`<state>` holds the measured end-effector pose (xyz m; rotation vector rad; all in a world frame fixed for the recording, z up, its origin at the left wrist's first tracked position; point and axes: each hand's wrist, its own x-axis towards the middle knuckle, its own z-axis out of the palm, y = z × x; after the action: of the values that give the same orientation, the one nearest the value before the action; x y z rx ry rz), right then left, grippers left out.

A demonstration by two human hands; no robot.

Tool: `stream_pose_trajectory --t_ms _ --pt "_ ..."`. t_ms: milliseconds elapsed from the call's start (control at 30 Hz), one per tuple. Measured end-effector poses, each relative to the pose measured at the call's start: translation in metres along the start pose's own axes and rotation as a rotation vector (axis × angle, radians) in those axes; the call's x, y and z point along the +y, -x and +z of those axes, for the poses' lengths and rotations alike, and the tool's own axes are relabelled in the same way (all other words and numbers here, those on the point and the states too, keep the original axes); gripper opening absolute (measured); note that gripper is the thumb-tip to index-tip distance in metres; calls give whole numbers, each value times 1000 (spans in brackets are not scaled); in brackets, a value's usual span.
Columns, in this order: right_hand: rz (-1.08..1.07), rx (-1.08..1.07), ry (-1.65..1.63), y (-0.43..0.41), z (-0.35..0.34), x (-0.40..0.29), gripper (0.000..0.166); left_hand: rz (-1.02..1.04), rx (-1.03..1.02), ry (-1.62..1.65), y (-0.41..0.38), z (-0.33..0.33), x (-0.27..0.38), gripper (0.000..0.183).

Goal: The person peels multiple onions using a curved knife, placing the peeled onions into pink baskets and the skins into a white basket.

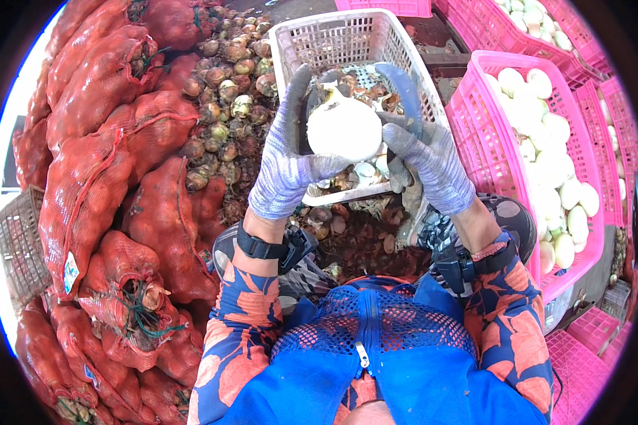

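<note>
A large peeled white onion (345, 130), with a ragged brownish neck at its top, is cradled in my gloved left hand (292, 143). My gloved right hand (430, 159) grips a curved-bladed knife (407, 98), its bluish blade rising beyond the fingers and bending to the left. The knife's handle is mostly hidden in the glove. Fingertips of the right hand reach the onion's right side. Both hands are above the near part of a white plastic crate (319, 199), in which onion skins (388, 103) and pale onion pieces (364, 170) lie.
Unpeeled onions (228, 101) are heaped on the floor beyond my left hand. Red mesh sacks (85, 207) of onions are piled at left. A pink crate (579, 271) of peeled onions (555, 164) stands close at right, with more pink crates (585, 361) around. Loose skins (372, 249) litter the floor between my feet.
</note>
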<state>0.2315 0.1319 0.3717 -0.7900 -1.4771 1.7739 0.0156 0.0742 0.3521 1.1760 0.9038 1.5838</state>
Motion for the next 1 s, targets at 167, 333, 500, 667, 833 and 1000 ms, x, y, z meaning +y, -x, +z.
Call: stream_pose_trajectory --t_ms 167,333,500,667,833,1000 --pt "-32 72 -68 -12 -5 8 55 52 89 -125 -2 -7 -8 103" --pt "-228 194 77 -15 2 9 51 129 106 -212 6 2 -8 74" --pt "-288 225 168 -16 5 5 38 -22 94 18 8 7 -8 71" --pt "-419 97 230 -8 12 7 29 -174 48 247 6 19 -7 94" --pt "-327 -74 348 3 9 -11 28 -95 175 266 4 17 -13 103" --pt "-320 -158 512 -1 -15 -2 36 -26 137 -53 2 13 -8 94"
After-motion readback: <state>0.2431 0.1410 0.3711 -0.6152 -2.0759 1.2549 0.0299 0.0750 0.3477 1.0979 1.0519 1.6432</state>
